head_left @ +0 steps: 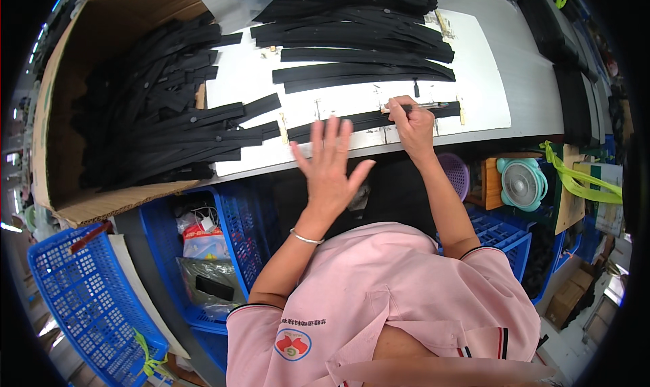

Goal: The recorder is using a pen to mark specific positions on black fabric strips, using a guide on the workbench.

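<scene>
A black fabric strip [365, 122] lies along the near edge of a white board [484, 69]. Over its left part my left hand [328, 167] is stretched flat with the fingers spread, holding nothing; whether it presses on the strip cannot be told. My right hand [414, 128] is closed around a slim pen [433, 105], whose clear barrel sticks out to the right above the strip. The pen's tip is hidden by the fingers. Dark marks and tan tape pieces [284, 128] show on the board beside the strip. A small black piece [416, 88] lies just beyond the pen.
More black strips [352, 35] are laid in rows at the back of the board. On the left, a cardboard box [68, 103] lies on its side, black strips spilling out. Blue plastic baskets [88, 299], a teal fan [521, 183] and a purple basket [455, 174] stand below the table edge.
</scene>
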`<state>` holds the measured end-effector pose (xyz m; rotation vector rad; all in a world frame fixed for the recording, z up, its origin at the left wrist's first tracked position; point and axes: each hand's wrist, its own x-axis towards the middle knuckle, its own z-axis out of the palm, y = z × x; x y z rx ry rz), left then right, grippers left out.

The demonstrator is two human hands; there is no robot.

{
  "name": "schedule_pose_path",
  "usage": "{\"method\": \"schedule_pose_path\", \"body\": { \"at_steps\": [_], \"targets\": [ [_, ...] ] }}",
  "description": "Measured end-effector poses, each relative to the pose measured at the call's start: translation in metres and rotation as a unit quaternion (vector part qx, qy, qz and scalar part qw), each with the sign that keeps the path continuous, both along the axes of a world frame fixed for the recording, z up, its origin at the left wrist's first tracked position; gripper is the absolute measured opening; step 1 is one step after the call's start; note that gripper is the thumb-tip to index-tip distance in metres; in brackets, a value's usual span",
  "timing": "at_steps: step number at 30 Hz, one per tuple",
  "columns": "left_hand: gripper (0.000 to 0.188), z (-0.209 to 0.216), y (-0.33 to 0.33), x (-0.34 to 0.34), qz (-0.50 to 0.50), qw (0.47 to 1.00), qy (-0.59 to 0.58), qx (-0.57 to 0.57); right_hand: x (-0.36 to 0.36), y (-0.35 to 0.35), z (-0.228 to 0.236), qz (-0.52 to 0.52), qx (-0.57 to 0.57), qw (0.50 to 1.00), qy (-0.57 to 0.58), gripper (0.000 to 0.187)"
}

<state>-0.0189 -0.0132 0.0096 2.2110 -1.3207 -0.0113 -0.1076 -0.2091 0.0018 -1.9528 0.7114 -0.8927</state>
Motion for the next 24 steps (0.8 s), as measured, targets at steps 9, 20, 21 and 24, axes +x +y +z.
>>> {"method": "schedule_pose_path", "body": {
  "at_steps": [9, 20, 21, 24],
  "targets": [
    [0.075, -0.009, -0.034, -0.022, -0.035, 0.999, 0.028, 0.022, 0.003, 0.002, -0.002, 0.0, -0.001, 1.0, -0.02, 0.019],
    [0.076, -0.01, -0.037, -0.022, -0.035, 0.999, 0.029, 0.022, -0.001, 0.0, -0.003, 0.015, -0.028, 0.999, 0.01, 0.02],
    [0.076, -0.01, -0.037, -0.022, -0.035, 0.999, 0.027, 0.023, -0.002, 0.0, -0.003, 0.013, 0.001, 1.0, -0.004, 0.019],
    [0.076, -0.01, -0.037, -0.022, -0.034, 0.999, 0.015, 0.031, -0.007, -0.003, -0.003, 0.062, 0.01, 0.998, -0.017, 0.02]
  ]
}}
